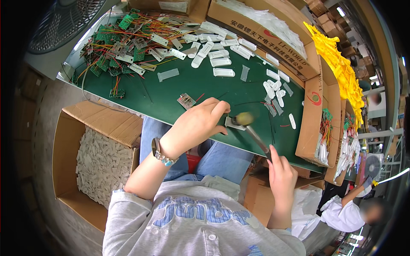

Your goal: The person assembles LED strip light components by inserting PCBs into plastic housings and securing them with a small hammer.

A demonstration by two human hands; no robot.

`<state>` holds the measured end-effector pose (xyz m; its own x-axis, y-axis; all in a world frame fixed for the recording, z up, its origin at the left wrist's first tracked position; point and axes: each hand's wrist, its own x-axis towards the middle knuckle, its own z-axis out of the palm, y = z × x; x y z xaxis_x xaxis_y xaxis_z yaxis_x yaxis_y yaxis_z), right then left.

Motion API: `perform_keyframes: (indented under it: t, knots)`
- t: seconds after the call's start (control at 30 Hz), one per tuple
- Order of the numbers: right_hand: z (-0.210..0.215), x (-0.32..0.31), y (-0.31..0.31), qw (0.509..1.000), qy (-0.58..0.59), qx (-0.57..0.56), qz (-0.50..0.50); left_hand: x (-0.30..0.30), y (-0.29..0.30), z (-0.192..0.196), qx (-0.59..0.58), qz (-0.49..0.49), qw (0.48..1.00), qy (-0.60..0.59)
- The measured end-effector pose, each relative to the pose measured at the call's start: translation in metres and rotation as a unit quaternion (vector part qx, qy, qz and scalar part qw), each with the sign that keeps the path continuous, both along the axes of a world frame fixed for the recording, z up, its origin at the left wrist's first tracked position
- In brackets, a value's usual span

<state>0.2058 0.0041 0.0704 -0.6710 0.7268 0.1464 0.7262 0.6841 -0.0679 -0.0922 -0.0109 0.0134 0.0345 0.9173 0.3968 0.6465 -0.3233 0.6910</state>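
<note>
My right hand (282,173) grips the dark lower end of a hammer (258,140). Its yellowish head is smeared by motion and hangs over a small whitish plastic piece (235,123) near the table's front edge. At the left end of that piece, my left hand (200,117) is bent, index finger and thumb curled toward each other. A small thin upright thing shows by its index fingertip, too small to name. Just beyond the left hand lies a small circuit board (186,101) with a metal part and a red wire.
Circuit boards with coloured wires (117,47) are heaped at the far left. White plastic casings (220,57) lie across the green table (171,111). Cardboard boxes (273,40) line its far and right sides. A carton of pale pieces (104,162) stands lower left. Another person (346,211) is at right.
</note>
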Motion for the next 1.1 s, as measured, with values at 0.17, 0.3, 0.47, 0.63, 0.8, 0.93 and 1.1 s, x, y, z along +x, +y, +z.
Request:
perform_keyframes:
  t: [0.17,0.3,0.47,0.63,0.8,0.93,1.1]
  knots:
    - [-0.008,0.003,0.013,0.974,0.21,0.08,-0.023,0.0,0.0,0.001,-0.008,-0.003,1.0,0.0]
    - [-0.009,0.007,0.022,0.978,0.203,0.047,-0.017,-0.001,-0.001,0.002,-0.019,-0.001,1.0,0.011]
    - [-0.016,0.002,0.021,0.992,0.082,0.063,0.068,-0.001,0.001,0.0,-0.01,-0.004,1.0,-0.006]
    - [-0.023,0.009,0.026,0.975,0.182,0.125,0.039,0.001,-0.001,0.004,-0.026,-0.001,1.0,-0.006]
    - [-0.015,0.005,0.022,0.993,0.074,0.056,0.074,0.0,-0.003,0.001,-0.024,0.003,1.0,-0.002]
    - [-0.019,0.003,0.03,0.981,0.179,0.055,0.05,-0.003,0.0,-0.001,-0.022,-0.001,1.0,-0.007]
    - [-0.018,-0.001,0.041,0.972,0.232,0.036,-0.004,0.0,0.004,0.005,0.03,-0.017,0.999,0.041]
